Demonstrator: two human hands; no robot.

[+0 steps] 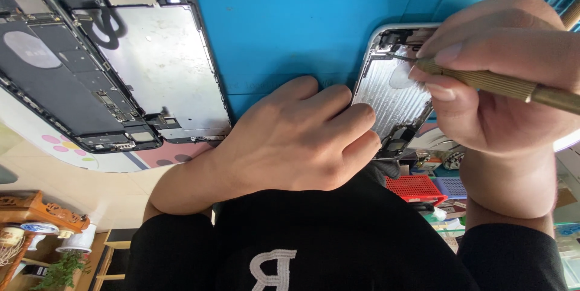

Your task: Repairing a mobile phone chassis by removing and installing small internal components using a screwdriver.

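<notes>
An opened phone housing [386, 95] with a silver inner shell lies on the blue mat [284, 31]. My left hand [296, 140] rests flat on the mat, its fingertips pressing the housing's left edge. A brass-coloured screwdriver [501, 83] is gripped in my right hand [501, 67], and its thin tip touches the top inner part of the housing. The right side of the housing is hidden behind my right hand.
At the upper left lie an opened phone body [57, 76] with a dark battery and circuit parts and, beside it, a detached screen panel [160, 64] with a silver backing. A red tray [417, 187] and small parts sit below the mat's edge.
</notes>
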